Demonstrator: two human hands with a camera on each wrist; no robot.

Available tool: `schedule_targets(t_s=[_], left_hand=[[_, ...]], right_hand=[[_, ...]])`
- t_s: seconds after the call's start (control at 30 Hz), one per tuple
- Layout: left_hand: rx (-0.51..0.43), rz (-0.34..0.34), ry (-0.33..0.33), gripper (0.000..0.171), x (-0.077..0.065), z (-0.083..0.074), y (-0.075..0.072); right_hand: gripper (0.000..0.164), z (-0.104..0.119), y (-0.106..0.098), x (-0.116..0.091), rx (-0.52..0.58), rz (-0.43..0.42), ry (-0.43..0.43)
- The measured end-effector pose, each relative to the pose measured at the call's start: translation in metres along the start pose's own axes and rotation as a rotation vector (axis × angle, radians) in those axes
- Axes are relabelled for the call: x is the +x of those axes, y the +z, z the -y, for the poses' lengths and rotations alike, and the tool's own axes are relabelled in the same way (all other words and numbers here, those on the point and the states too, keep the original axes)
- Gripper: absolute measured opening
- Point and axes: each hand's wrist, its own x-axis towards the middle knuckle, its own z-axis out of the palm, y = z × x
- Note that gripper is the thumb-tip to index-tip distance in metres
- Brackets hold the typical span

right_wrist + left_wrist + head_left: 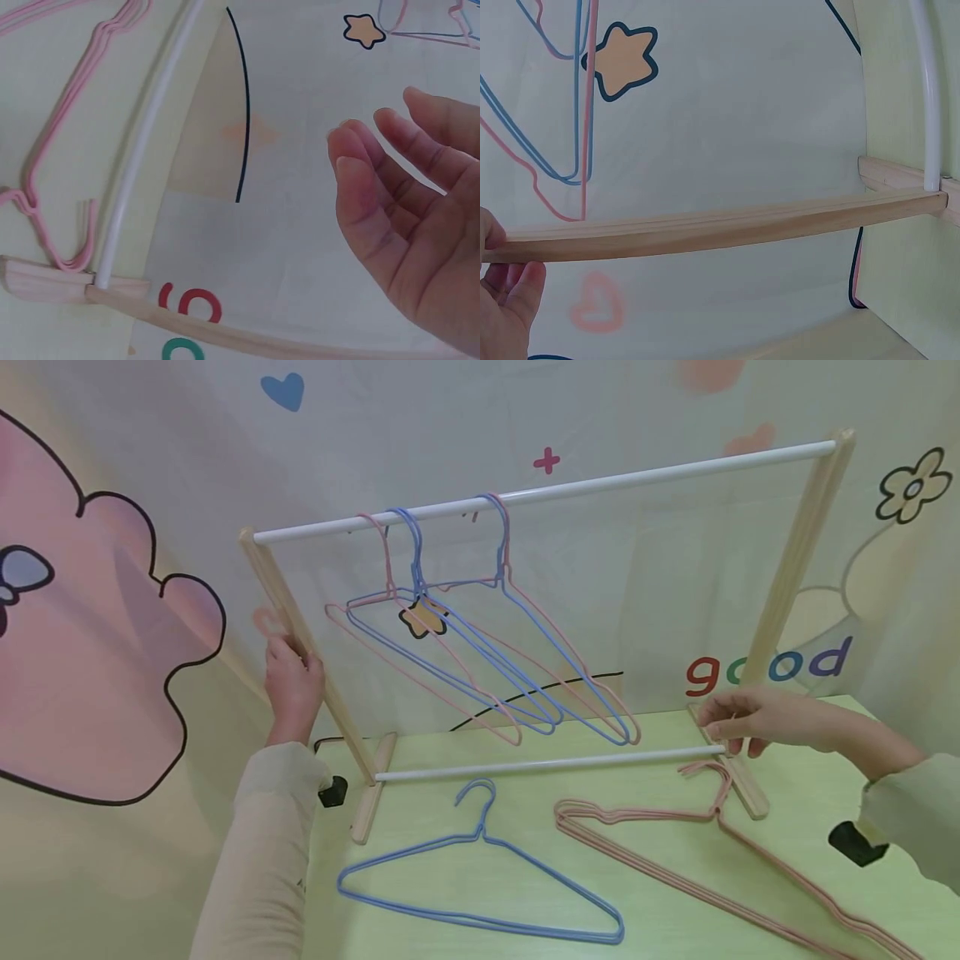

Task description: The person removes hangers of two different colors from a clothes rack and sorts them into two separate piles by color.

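Observation:
My left hand (295, 681) grips the left wooden post (341, 714) of a clothes rack; in the left wrist view the thumb and fingers (526, 289) pinch the post from both sides. My right hand (765, 714), fingers loosely bent and holding nothing, hovers by the foot of the right post (797, 547). The right wrist view shows this hand (420, 247) apart from the wood. From the white top rail (637, 478) hang several wire hangers: a pink hanger (387, 556), blue hangers (417, 556), and a blue and pink group (501, 547) further right.
On the light green table (442, 747), blue hangers (482, 833) lie in front of the rack. A stack of pink hangers (717, 812) lies at the right, its hooks near the right wooden foot (752, 789). A white lower bar (555, 764) joins the posts. Behind stands a printed curtain (637, 410).

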Motion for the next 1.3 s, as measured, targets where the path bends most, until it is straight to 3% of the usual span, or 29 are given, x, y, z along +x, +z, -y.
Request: schedule_targets(t_s=[0.33,0.7,1.0,1.3], left_hand=[[-0.004,0.006,-0.01,0.026,0.0,-0.001,-0.001],[-0.018,0.005,-0.004,0.025,-0.001,-0.002,-0.002],[-0.054,0.006,-0.014,0.026,-0.002,-0.002,-0.002],[-0.073,-0.017,-0.003,0.024,0.0,0.0,-0.003]], right_hand=[[0.032,0.046,-0.017,0.019,-0.036,-0.053,-0.039],[0.039,0.083,-0.019,0.043,-0.029,-0.121,-0.112],[0.039,0.101,-0.011,0.061,0.038,-0.179,-0.115],[0.037,0.113,-0.004,0.077,0.099,-0.181,-0.125]])
